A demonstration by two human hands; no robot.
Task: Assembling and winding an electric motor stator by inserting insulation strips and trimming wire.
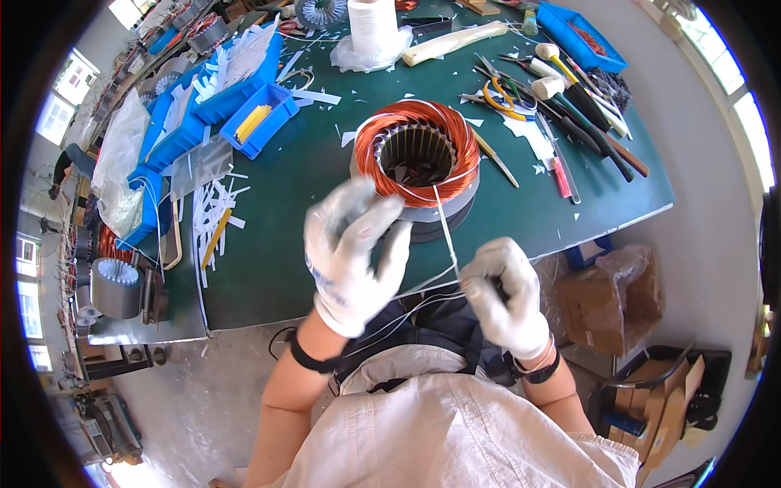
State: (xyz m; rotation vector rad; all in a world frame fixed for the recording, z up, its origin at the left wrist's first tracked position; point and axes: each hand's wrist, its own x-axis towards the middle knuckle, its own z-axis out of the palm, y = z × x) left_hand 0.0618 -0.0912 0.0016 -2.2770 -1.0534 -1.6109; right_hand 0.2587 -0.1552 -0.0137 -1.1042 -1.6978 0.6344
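Observation:
A motor stator (462, 150) with a ring of copper windings stands upright on the green tabletop before me, white cord wrapped round its coils. From its near rim a white lacing cord (445, 221) runs taut down to my right hand (506, 294), whose gloved fingers are pinched on it. My left hand (351, 248), also in a white glove, is at the stator's near left edge with its fingers apart. Its fingertips overlap the winding's rim; whether they touch it I cannot tell. Loose lengths of cord hang over the table edge toward my lap.
Blue bins (272, 122) with paper strips and yellow sticks stand at left, beside scattered white strips (213, 213). Orange-handled scissors (498, 96), mallets (549, 87) and a knife (560, 175) lie at right. A white cord spool (374, 37) stands behind the stator.

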